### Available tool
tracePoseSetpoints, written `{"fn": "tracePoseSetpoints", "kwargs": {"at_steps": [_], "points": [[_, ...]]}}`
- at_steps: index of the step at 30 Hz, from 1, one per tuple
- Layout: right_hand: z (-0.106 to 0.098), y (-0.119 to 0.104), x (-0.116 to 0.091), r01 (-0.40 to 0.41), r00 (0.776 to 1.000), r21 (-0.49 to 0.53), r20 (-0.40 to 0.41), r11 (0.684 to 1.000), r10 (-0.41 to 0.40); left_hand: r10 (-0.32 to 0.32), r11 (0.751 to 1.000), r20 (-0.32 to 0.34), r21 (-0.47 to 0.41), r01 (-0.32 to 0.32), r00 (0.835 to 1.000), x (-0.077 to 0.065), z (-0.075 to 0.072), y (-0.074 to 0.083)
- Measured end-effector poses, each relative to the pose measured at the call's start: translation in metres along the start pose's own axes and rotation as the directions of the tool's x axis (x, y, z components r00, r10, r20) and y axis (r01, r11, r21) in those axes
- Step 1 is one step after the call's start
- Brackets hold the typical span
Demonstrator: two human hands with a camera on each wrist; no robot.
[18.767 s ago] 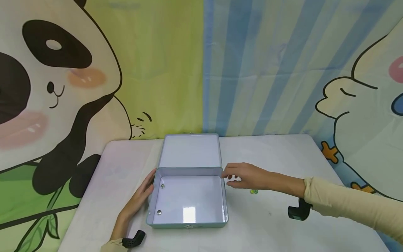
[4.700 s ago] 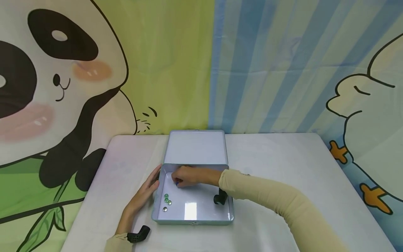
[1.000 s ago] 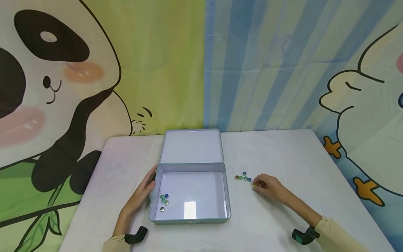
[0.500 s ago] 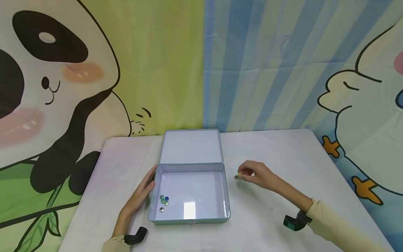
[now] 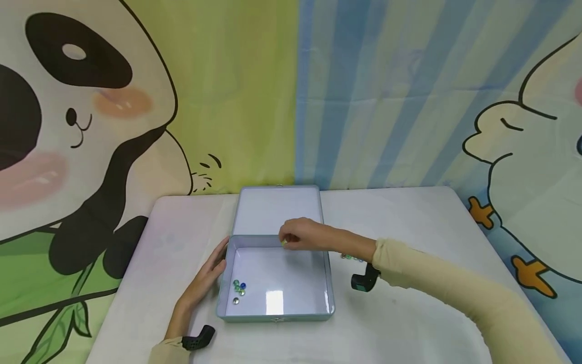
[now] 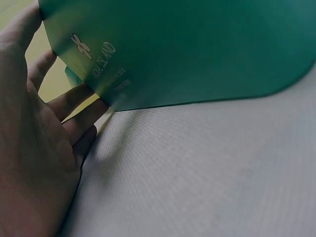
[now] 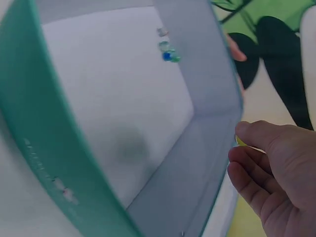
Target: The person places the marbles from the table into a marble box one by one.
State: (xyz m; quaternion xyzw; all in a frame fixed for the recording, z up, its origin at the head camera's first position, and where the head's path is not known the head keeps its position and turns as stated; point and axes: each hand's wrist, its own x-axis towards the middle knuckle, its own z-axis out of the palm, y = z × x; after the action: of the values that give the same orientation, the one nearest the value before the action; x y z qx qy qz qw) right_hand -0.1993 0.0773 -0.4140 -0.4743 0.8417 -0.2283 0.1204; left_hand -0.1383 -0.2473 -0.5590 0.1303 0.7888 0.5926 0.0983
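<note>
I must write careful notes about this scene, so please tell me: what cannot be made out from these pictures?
Head view: number of marbles on the table; the right forearm partly covers them.
Right wrist view: most of the yellow marble, covered by the right hand pinching it.
Left wrist view: fine lettering on the box, too small to read.

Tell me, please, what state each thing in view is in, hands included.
Box: standing on the table, uncovered.
Lid: open, folded back at the far side.
Five marbles: lying inside, near the left wall.
Yellow marble: pinched, off the table.
Table marbles: right of the box, partly hidden.
Left hand: touching the box's left side.
Right hand: holding the yellow marble.
</note>
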Motion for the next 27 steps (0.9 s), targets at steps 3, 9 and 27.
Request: {"fn": "tracePoseSetpoints", "kwargs": {"at_steps": [3, 9, 27], "points": [[0.014, -0.003, 0.023, 0.016, 0.996, -0.040, 0.085, 0.999, -0.012, 0.006, 1.000, 0.010, -0.012, -0.006, 1.000, 0.002, 0.002, -0.001], [0.048, -0.013, 0.068, 0.041, 0.976, -0.121, 0.215, 0.992, -0.014, -0.011, 0.999, 0.011, -0.031, 0.012, 1.000, 0.000, 0.001, -0.001], [0.093, -0.013, 0.117, 0.065, 0.969, -0.214, 0.245, 0.975, -0.011, -0.006, 1.000, 0.013, -0.026, 0.006, 1.000, -0.002, 0.001, 0.002]]}}
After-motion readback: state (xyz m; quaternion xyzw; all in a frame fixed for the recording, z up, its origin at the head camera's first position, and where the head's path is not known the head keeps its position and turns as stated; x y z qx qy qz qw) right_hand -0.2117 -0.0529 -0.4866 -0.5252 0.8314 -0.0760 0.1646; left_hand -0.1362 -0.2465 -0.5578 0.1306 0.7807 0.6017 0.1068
